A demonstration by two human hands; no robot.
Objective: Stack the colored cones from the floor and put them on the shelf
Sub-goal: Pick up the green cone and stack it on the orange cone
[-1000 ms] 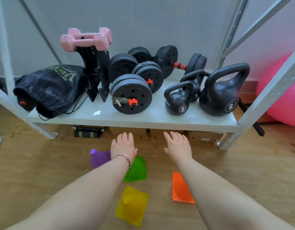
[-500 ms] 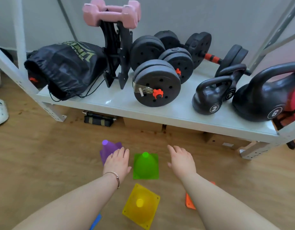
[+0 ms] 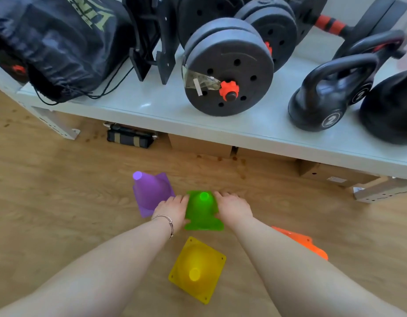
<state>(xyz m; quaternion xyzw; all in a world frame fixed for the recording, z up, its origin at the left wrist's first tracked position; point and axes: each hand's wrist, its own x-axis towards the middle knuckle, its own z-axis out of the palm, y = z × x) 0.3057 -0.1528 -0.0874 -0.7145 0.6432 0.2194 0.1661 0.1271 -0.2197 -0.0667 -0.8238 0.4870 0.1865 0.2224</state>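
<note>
A green cone (image 3: 203, 209) stands upright on the wooden floor. My left hand (image 3: 172, 209) presses its left side and my right hand (image 3: 233, 208) presses its right side, so both hands grip it. A purple cone (image 3: 150, 193) stands just left of my left hand. A yellow cone (image 3: 196, 268) stands nearer to me, between my forearms. An orange cone (image 3: 305, 243) lies partly hidden behind my right forearm. The low white shelf (image 3: 166, 106) runs across the top of the view.
On the shelf sit a black drawstring bag (image 3: 58, 42), a black stand (image 3: 152, 42), black dumbbells (image 3: 227, 69) and two kettlebells (image 3: 330, 92). A dark strapped item (image 3: 129, 138) and cardboard boxes (image 3: 266, 156) lie under the shelf. A shelf foot (image 3: 58, 124) stands at the left.
Both hands have moved down from above the floor and closed in on either side of the green cone. The view has moved closer to the shelf and floor.
</note>
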